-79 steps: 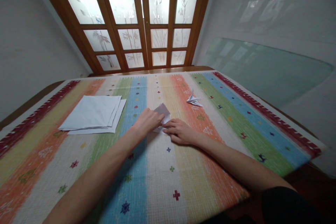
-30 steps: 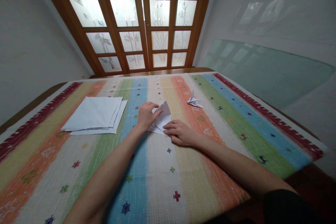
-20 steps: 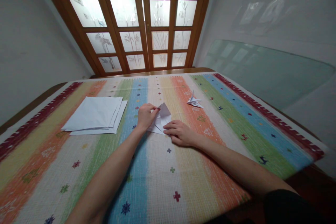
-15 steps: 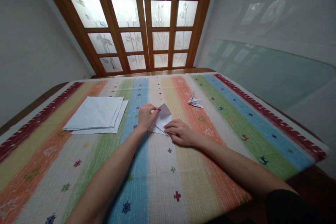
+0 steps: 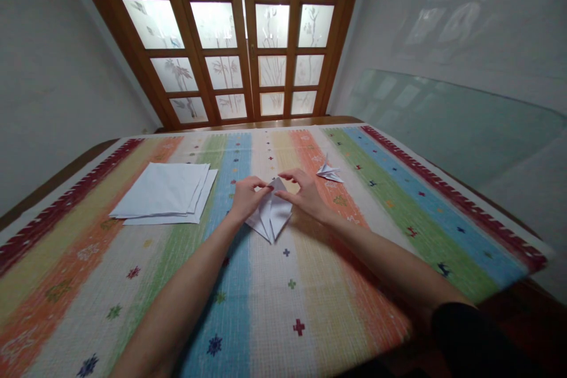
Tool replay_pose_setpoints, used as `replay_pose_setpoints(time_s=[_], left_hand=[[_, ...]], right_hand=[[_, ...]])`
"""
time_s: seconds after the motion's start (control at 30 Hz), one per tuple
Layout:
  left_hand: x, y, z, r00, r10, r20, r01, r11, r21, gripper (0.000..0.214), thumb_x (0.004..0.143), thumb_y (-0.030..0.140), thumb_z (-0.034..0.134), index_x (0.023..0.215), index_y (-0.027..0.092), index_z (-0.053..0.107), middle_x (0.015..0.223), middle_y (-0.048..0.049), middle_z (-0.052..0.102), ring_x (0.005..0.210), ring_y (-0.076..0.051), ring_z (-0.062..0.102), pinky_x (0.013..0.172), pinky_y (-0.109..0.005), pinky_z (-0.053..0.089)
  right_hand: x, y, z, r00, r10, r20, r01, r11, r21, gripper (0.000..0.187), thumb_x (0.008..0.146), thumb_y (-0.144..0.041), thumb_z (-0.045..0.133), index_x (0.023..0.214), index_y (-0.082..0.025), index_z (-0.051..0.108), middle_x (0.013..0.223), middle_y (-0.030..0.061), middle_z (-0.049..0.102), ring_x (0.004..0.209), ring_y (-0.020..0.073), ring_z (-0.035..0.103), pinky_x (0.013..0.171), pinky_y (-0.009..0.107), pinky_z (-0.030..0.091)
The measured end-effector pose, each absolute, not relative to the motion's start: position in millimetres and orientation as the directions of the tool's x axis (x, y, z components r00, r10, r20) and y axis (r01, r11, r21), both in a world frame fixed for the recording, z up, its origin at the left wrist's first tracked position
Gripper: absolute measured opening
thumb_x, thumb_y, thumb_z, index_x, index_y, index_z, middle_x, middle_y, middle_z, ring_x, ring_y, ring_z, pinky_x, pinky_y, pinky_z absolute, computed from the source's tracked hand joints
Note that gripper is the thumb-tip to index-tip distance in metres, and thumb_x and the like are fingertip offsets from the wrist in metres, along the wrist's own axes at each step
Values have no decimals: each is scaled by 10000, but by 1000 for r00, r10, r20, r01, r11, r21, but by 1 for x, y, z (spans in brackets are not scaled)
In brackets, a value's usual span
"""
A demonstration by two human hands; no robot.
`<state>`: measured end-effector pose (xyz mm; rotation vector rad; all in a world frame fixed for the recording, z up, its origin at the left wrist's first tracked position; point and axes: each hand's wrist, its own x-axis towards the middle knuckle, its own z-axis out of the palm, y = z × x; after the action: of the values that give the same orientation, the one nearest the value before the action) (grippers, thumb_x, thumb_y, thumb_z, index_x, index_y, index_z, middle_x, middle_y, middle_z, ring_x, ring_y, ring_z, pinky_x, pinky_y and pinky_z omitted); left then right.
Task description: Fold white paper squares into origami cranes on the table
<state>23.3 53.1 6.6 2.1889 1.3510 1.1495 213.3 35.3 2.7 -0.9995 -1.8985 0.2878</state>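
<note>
Left grip (image 5: 250, 196) pinches folded paper (image 5: 280, 211), right grip (image 5: 306, 194) spread, on the counter's (image 5: 94, 151) striped tablecloth (image 5: 270, 307); glass-paned doors (image 5: 247, 77) at twelve o'clock.

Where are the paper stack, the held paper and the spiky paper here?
Paper stack (image 5: 160, 190): head view, on its top sheet.
Held paper (image 5: 279, 214): head view, on its right-hand flap.
Spiky paper (image 5: 329, 173): head view, on its folded middle.

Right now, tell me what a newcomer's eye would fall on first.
Probably the striped tablecloth spreading across the lower view, with folded white paper between the left hand and right hand near its middle. Then the bright paned doors beyond the tablecloth's far edge.
</note>
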Motion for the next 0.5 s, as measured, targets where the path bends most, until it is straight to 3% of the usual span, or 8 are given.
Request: replay_pose_setpoints(time_s=[0.1, 0.2, 0.5], left_hand=[[24, 51, 7, 279, 838, 469, 575, -537, 617, 106, 808, 265, 687, 741, 200, 739, 758, -30, 741, 723, -156, 649, 728, -289, 486], [23, 49, 6, 303, 821, 483, 573, -562, 596, 90, 815, 247, 680, 765, 204, 741, 792, -33, 746, 771, -163, 660, 773, -300, 491], [14, 47, -6, 356, 817, 454, 634, -568, 525, 111, 830, 224, 657, 796, 212, 762, 828, -55, 761, 808, -184, 686, 788, -320, 504]], right_hand=[[203, 45, 11, -225, 743, 630, 511, 641, -573, 193, 865, -386, 648, 900, -203, 698, 876, 56, 705, 839, 190, 626, 765, 329, 482], [199, 47, 12, -238, 745, 622, 509, 642, -574, 216, 899, -338, 598, 780, -200, 714, 770, 40, 711, 741, 168, 627, 724, 304, 477], [201, 42, 14, -217, 713, 667, 570, 647, -507, 241, 922, -308, 548, 788, -202, 719, 813, 50, 726, 792, 190, 643, 762, 325, 480]])
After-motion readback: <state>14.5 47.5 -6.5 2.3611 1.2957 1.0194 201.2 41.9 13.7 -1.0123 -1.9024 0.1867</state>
